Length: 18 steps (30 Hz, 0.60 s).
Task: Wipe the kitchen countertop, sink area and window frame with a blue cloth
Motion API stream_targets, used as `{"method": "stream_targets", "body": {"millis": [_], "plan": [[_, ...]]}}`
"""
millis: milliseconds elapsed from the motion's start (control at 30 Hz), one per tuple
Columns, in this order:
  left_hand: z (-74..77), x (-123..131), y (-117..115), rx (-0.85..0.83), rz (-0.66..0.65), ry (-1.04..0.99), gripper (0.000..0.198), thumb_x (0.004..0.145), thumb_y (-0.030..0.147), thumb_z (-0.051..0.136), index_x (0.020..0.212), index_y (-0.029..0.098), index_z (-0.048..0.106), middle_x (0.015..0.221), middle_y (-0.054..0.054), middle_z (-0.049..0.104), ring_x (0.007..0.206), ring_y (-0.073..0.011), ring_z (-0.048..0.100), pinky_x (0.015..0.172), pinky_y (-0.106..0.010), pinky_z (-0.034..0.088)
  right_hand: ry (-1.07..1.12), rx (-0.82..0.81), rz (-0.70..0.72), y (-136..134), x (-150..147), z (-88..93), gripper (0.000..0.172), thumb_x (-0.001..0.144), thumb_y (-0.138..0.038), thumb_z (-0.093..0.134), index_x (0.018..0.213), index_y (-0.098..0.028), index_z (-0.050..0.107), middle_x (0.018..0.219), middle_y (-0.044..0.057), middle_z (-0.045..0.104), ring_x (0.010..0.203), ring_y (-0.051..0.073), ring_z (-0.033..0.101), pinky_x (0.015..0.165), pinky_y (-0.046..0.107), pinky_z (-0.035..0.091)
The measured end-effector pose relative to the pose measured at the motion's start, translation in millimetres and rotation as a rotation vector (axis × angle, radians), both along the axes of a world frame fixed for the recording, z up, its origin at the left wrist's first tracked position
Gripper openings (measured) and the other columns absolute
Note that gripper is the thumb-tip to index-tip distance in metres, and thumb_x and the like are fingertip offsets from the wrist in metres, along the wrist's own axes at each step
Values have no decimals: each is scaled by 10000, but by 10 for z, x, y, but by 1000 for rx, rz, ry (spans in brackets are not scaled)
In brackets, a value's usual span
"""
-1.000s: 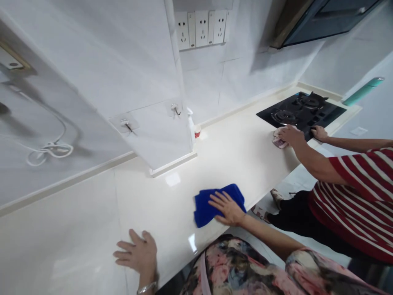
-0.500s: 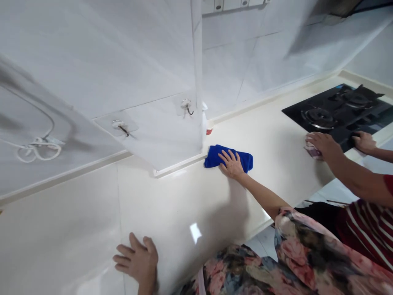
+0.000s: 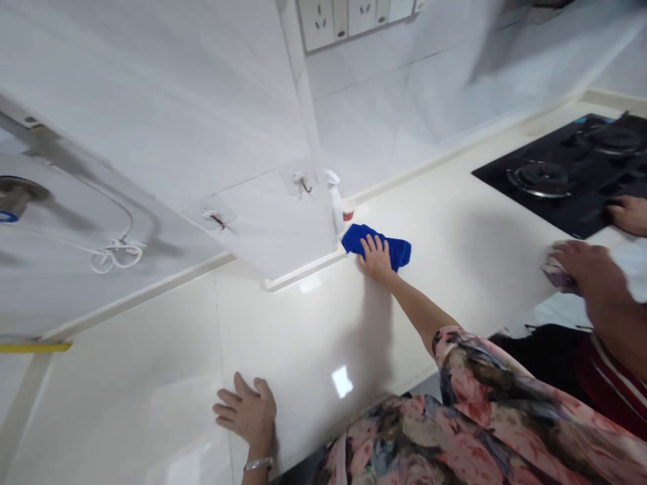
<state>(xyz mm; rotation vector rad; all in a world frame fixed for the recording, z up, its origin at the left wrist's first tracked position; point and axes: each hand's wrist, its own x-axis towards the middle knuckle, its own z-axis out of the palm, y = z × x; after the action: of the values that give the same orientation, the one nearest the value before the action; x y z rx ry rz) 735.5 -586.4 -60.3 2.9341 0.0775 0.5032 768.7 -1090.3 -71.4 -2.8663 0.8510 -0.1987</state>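
My right hand (image 3: 375, 259) lies on a folded blue cloth (image 3: 398, 252), its fingers spread over the fabric and pressing it to the pale countertop (image 3: 298, 337). The cloth sits just past the corner of the jutting wall. Close behind it stand a white spray bottle (image 3: 335, 199) and a small white and red tub (image 3: 348, 209), both partly hidden. Well to the left, near the front of the counter, my left hand (image 3: 247, 412) rests flat and open, with nothing in it. A bracelet (image 3: 258, 464) circles that wrist.
At the right, another person's hand (image 3: 581, 264) holds a crumpled, purplish cloth (image 3: 558, 275) by the counter's front edge; their other hand (image 3: 629, 214) is at the black gas hob (image 3: 543, 178). Wall hooks (image 3: 302, 180), a looped white cable (image 3: 118, 256) and a yellow strip (image 3: 35, 347) appear too.
The view has swung left and shifted. My right hand and the blue cloth have slid slightly toward the back. My left hand keeps its place. The other person's cloth hand has moved toward the front edge.
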Motion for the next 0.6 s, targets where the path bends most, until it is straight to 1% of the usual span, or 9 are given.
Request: {"method": "stream_targets", "body": {"millis": [100, 200, 267, 333, 400, 467, 500, 533, 600], "plan": [[-45, 8, -7, -34, -13, -2, 745, 906, 455, 493, 1546, 74, 511, 1643, -370, 351, 1500, -633, 298, 1051, -861, 332, 20, 37, 40, 489, -367, 67, 689, 1048, -418, 406, 1663, -108, 396, 1761, 145, 281, 1613, 391, 232, 1308, 628, 152], [-76, -1, -24, -63, -31, 40, 780, 911, 446, 471, 1588, 59, 440, 1691, -395, 230, 1532, -662, 212, 1063, -900, 279, 36, 110, 116, 1095, -804, 113, 713, 1052, -449, 442, 1676, -112, 370, 1771, 150, 247, 1633, 397, 180, 1319, 637, 111], [-68, -2, -36, -79, -35, 86, 840, 883, 475, 501, 1606, 59, 400, 1704, -397, 185, 1537, -673, 182, 1060, -920, 260, 17, 157, 190, 1520, -1137, 127, 730, 1049, -471, 476, 1686, -136, 351, 1777, 142, 227, 1642, 399, 150, 1323, 644, 98], [-51, 16, -43, -99, -26, 135, 884, 852, 512, 520, 1600, 56, 399, 1706, -401, 173, 1532, -688, 170, 1046, -939, 251, -11, 197, 277, 1896, -1510, 129, 734, 1049, -483, 496, 1691, -161, 344, 1782, 130, 216, 1647, 392, 136, 1327, 650, 92], [-50, 52, -34, -131, -17, 190, 869, 864, 531, 485, 1583, 46, 425, 1702, -410, 166, 1531, -699, 147, 1045, -948, 240, -25, 236, 393, 2147, -1903, 120, 742, 1049, -503, 505, 1697, -186, 330, 1788, 110, 202, 1651, 383, 125, 1332, 649, 91], [-82, 98, 6, -170, -3, 240, 831, 902, 540, 413, 1563, 38, 458, 1703, -411, 148, 1543, -692, 109, 1065, -947, 214, -18, 267, 509, 2208, -2274, 100, 747, 1045, -523, 520, 1702, -227, 321, 1790, 80, 208, 1657, 356, 121, 1340, 629, 93], [-110, 119, 44, -184, -1, 262, 823, 919, 552, 375, 1553, 37, 474, 1707, -408, 132, 1551, -685, 86, 1081, -943, 195, -7, 275, 537, 2160, -2434, 86, 744, 1041, -526, 530, 1701, -251, 324, 1788, 64, 221, 1659, 340, 127, 1343, 617, 95], [-141, 135, 97, -185, -8, 280, 830, 930, 575, 342, 1547, 39, 487, 1714, -401, 114, 1558, -677, 63, 1096, -936, 180, 8, 273, 533, 2062, -2569, 73, 736, 1036, -522, 541, 1697, -274, 333, 1784, 52, 239, 1659, 327, 137, 1345, 607, 97], [-196, 149, 252, -132, -80, 292, 883, 923, 651, 311, 1546, 54, 496, 1727, -384, 98, 1561, -673, 60, 1106, -920, 198, 46, 240, 428, 1737, -2750, 51, 716, 1025, -493, 557, 1686, -300, 360, 1775, 43, 267, 1655, 321, 161, 1342, 604, 104]]}}
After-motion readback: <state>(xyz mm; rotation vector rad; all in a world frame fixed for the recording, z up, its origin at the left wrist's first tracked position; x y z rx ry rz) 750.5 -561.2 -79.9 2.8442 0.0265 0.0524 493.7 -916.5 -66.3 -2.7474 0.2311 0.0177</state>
